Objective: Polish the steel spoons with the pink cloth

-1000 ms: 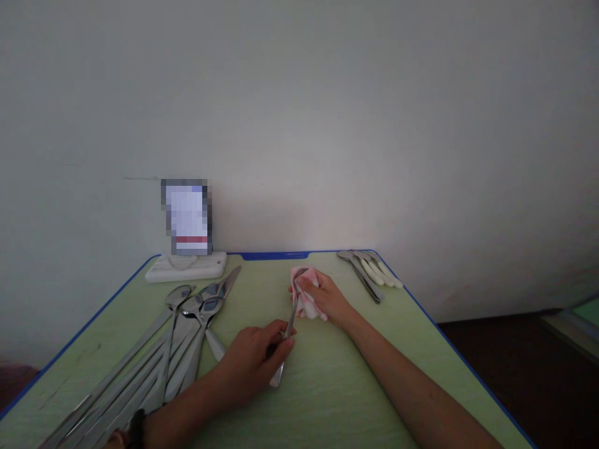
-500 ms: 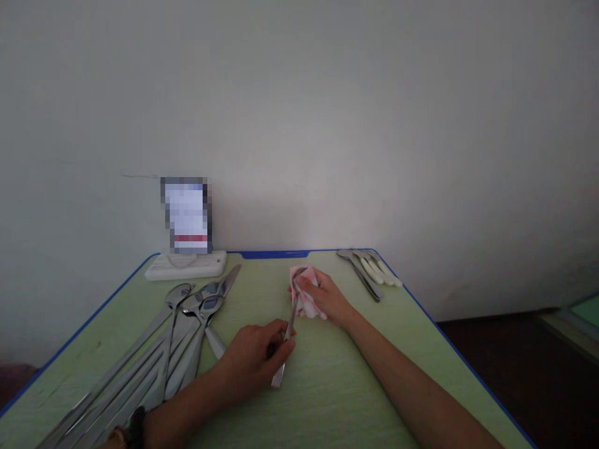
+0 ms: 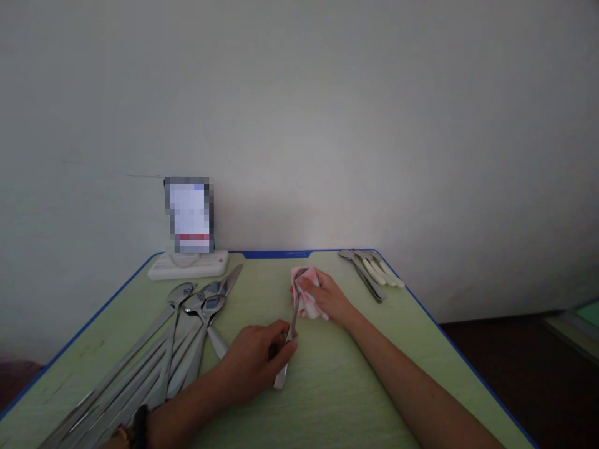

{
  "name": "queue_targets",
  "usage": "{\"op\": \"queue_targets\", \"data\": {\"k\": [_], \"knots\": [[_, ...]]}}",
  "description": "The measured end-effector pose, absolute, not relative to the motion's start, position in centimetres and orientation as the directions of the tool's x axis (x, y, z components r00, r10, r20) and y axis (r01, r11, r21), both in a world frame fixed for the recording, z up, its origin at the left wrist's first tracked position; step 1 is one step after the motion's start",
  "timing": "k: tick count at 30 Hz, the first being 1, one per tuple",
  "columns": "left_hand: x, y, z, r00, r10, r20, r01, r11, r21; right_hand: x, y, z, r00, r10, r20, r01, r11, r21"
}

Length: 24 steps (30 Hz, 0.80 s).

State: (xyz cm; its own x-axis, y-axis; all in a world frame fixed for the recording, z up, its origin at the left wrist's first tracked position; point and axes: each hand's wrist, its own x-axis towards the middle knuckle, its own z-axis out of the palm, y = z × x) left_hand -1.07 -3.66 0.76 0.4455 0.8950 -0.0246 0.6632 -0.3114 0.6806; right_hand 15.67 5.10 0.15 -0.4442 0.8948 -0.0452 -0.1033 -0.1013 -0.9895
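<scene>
My left hand [image 3: 262, 355] pinches the handle of a metal spoon [image 3: 292, 321] between thumb and fingers, with the handle's end sticking out below. The spoon slants up and away to my right hand [image 3: 327, 296]. That hand is closed on a pink and white cloth [image 3: 309, 304], which wraps behind the spoon's bowl, and its thumb presses at the bowl. Left of my left hand lies a loose pile of metal cutlery [image 3: 175, 337], with several spoons and a knife [image 3: 233, 279]; my left forearm covers part of it.
At the back right, a dark-handled spoon [image 3: 362, 277] lies beside several white-handled pieces of cutlery [image 3: 384, 271]. A phone [image 3: 191, 215] with a blurred screen stands on a white base [image 3: 187, 266] at the back left. The green table [image 3: 327, 393] has a blue edge and meets a wall.
Both hands keep the same hold on the spoon and cloth. The whole view has shifted very slightly; little else differs.
</scene>
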Motion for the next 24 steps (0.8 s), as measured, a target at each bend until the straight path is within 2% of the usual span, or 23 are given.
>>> {"op": "queue_targets", "data": {"k": [12, 24], "knots": [[-1.01, -3.67, 0.89, 0.445, 0.895, -0.040, 0.679, -0.307, 0.667, 15.67, 5.16, 0.13, -0.420, 0.907, -0.035, -0.070, -0.070, -0.995], [-1.14, -3.58, 0.55, 0.452, 0.892, -0.010, 0.647, -0.320, 0.693, 15.70, 5.20, -0.25, -0.397, 0.917, -0.037, -0.188, -0.121, -0.975]]}}
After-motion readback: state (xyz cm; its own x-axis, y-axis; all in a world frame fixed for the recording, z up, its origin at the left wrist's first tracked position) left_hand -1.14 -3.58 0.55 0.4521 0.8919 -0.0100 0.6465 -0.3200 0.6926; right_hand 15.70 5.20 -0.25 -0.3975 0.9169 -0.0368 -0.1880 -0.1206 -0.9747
